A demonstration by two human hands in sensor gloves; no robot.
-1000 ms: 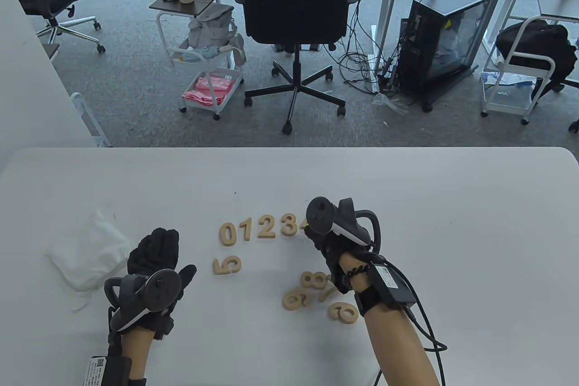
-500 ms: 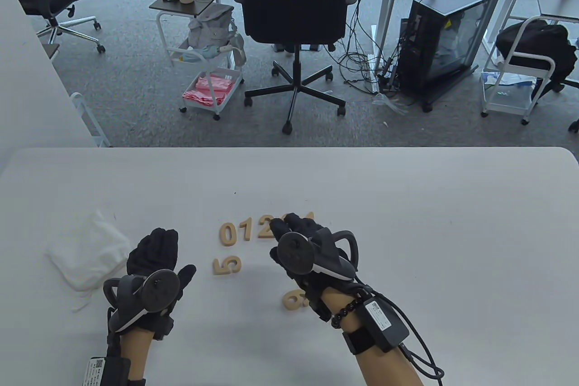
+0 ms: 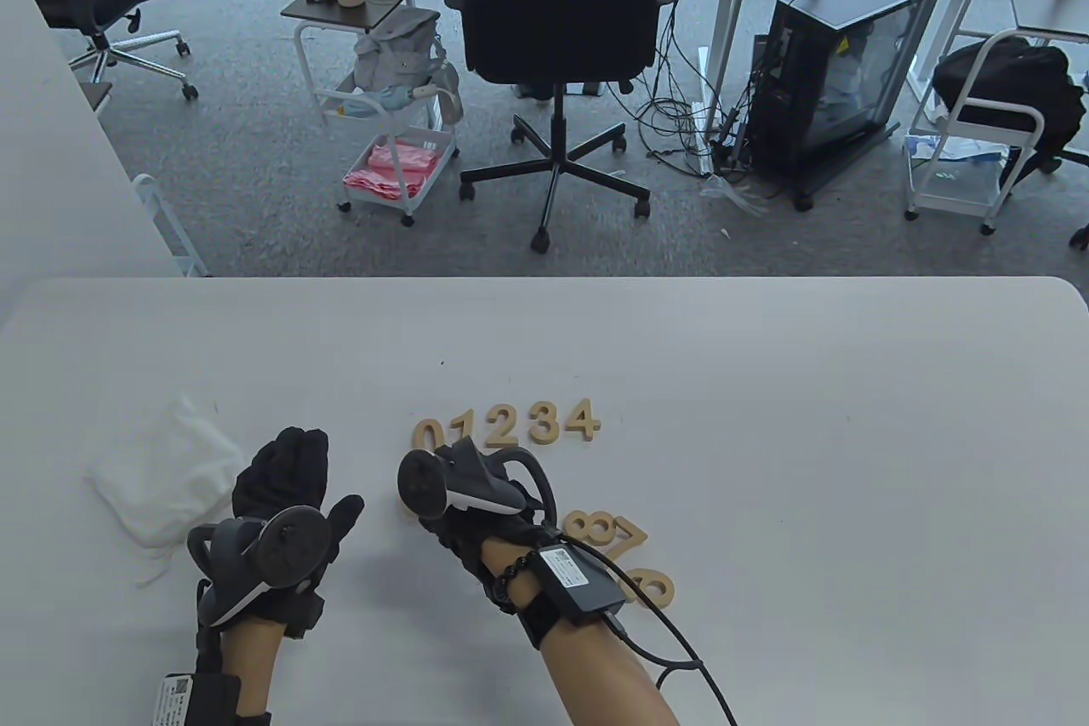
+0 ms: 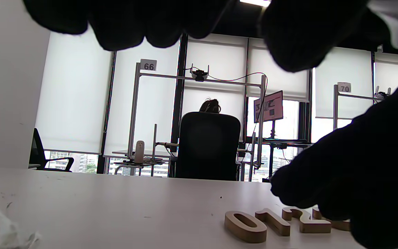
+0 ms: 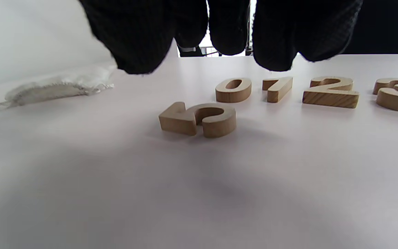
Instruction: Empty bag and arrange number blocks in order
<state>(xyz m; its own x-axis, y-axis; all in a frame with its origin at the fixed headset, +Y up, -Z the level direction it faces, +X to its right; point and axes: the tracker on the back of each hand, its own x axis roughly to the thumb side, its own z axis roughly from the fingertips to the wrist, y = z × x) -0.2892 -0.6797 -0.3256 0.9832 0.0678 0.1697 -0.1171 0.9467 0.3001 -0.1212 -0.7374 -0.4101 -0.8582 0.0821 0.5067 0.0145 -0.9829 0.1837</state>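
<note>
Wooden number blocks 0 [image 3: 430, 435], 2 [image 3: 500, 425], 3 [image 3: 544, 422] and 4 [image 3: 581, 420] lie in a row on the white table [image 3: 808, 420], with the 1 between 0 and 2 partly hidden by my right hand's tracker. My right hand [image 3: 428, 505] hovers over the 5, hiding it in the table view. In the right wrist view the 5 [image 5: 199, 119] lies just below my spread fingers [image 5: 226, 34], untouched. My left hand [image 3: 285, 479] rests open and empty on the table. The emptied white bag [image 3: 166, 479] lies to its left.
Loose blocks 8 [image 3: 591, 528], 7 [image 3: 634, 539] and 6 [image 3: 651, 587] lie by my right forearm. A black office chair [image 3: 557, 2] stands beyond the table's far edge. The left wrist view shows the 0 [image 4: 245, 226], 1 [image 4: 273, 221] and 2 [image 4: 306, 223].
My right hand has left the 4 at the right end of the row and moved left and nearer, to above the 5. My left hand has stayed put.
</note>
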